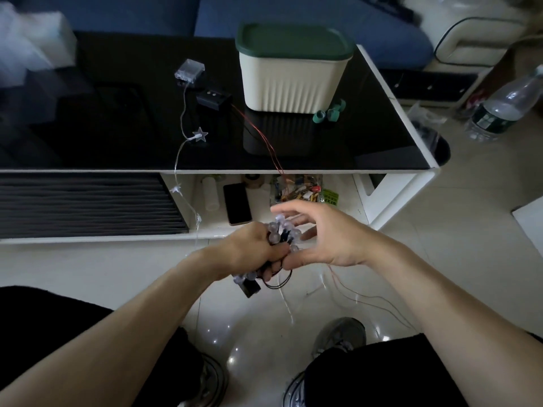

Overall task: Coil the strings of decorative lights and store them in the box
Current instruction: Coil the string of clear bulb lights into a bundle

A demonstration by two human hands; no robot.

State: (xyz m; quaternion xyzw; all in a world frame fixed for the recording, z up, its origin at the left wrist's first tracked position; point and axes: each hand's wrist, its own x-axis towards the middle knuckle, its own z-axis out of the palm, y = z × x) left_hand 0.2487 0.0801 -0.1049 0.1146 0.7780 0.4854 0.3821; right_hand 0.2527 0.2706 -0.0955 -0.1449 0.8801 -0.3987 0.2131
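While the left hand [258,248] grips the bulb-light bundle [279,233], the right hand [320,233], apparently open, cups it.

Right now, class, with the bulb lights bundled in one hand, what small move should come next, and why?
Probably tuck the loose black wire loop into the bundle of bulb lights. The left hand grips the bundle, the open right hand is beside it, and the loop hangs free below. The storage box has its green lid on.
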